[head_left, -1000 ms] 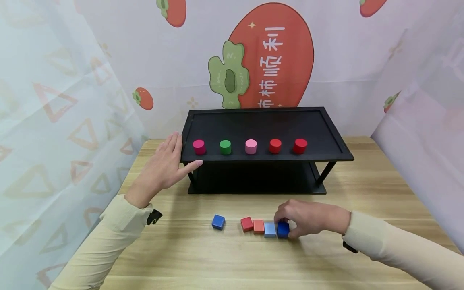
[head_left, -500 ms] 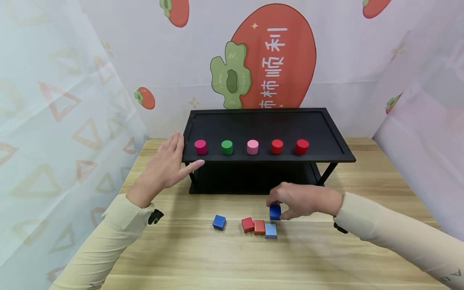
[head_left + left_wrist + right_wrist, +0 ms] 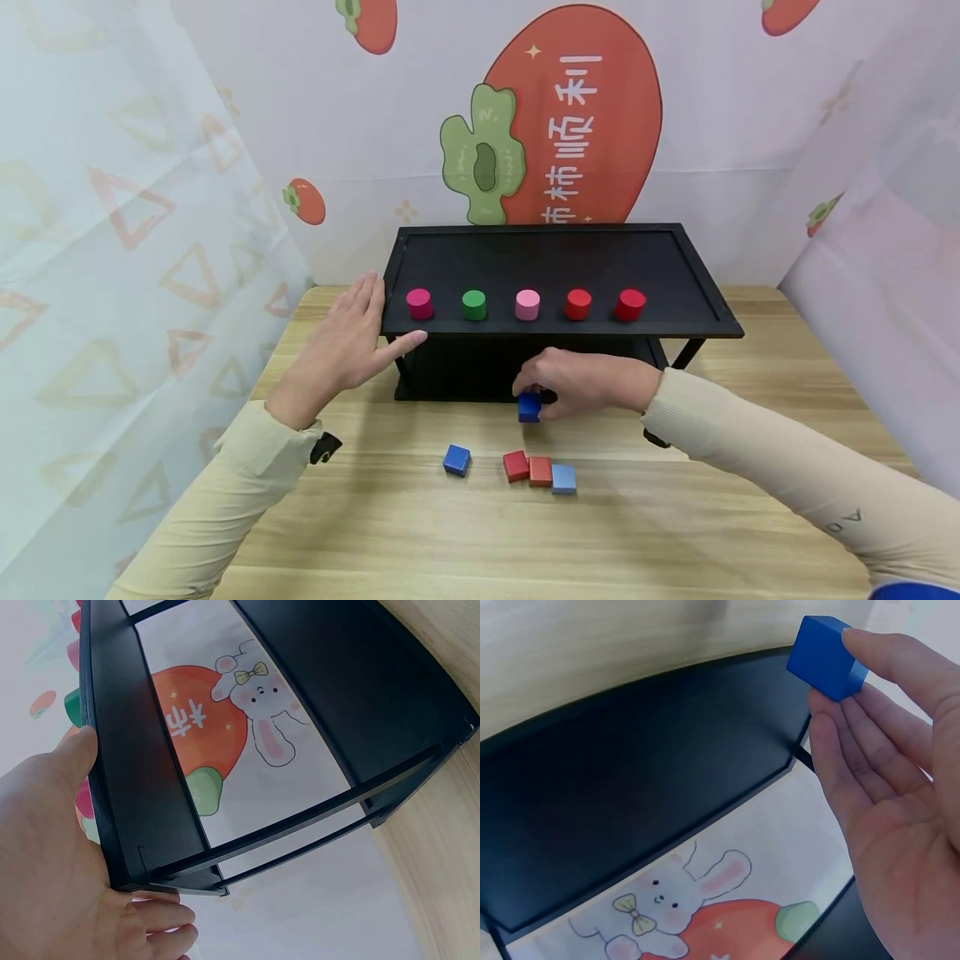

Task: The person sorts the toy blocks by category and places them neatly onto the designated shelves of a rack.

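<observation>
My right hand (image 3: 577,382) pinches a dark blue cube (image 3: 529,408) between thumb and fingertips, close to the front edge of the black rack's lower shelf. In the right wrist view the same blue cube (image 3: 821,656) sits at the tips of the fingers. My left hand (image 3: 337,346) lies against the left end of the black two-level rack (image 3: 525,258), its fingers straight along the side and its thumb at the front edge. On the table are a blue cube (image 3: 457,460), a red cube (image 3: 516,466), an orange-red cube (image 3: 540,472) and a light blue cube (image 3: 564,479).
Along the rack's top stand a magenta cylinder (image 3: 420,305), a green cylinder (image 3: 474,306), a pink cylinder (image 3: 527,305) and two red ones. Patterned cloth (image 3: 360,150) hangs behind and at both sides. A blue object (image 3: 917,592) is cut off at bottom right.
My right hand has lifted the dark blue cube from the right end of the row and carried it left and away from me toward the rack. The left hand stays in place.
</observation>
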Demonstrator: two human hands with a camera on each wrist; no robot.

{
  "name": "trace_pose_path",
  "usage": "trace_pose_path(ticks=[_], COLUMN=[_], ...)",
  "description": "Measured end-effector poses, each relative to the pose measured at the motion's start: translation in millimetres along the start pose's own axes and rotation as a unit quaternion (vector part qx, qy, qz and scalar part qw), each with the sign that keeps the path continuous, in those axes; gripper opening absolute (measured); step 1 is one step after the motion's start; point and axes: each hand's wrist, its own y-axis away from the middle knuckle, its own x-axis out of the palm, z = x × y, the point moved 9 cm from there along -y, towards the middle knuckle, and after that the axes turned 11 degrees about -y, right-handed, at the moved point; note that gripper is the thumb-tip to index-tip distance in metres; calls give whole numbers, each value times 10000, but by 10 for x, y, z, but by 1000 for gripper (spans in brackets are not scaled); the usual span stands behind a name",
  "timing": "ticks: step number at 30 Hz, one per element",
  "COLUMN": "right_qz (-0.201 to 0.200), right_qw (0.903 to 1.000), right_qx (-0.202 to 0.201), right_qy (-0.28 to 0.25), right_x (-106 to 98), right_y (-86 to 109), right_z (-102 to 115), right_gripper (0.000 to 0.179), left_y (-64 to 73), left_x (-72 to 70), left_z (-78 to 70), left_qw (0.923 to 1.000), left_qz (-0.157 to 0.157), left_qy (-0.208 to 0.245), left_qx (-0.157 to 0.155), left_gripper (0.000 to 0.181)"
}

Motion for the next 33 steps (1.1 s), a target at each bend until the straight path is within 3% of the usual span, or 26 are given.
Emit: trace_pose_path(ticks=[8, 17, 26, 33], right_qz=[-128, -218, -888, -831], right_qw=[9998, 9994, 9919, 9919], right_qx=[-122, -1, -125, 110], right_qy=[-79, 251, 897, 957], right_x=[-37, -18, -72, -35], right_y=[-247, -618, -950, -1211], right_z=[25, -11, -42, -96], right_gripper=[43, 48, 45, 45], left_y=[-3, -1, -2, -6], left_x=[7, 3, -9, -2], left_z=[-5, -2, -12, 3], left_qw=[10000, 10000, 9999, 9999], left_qz=[6, -31, -106, -117], left_qy=[-1, 3, 27, 18], left_qx=[-3, -32, 21, 22], left_gripper=[112, 112, 110, 110])
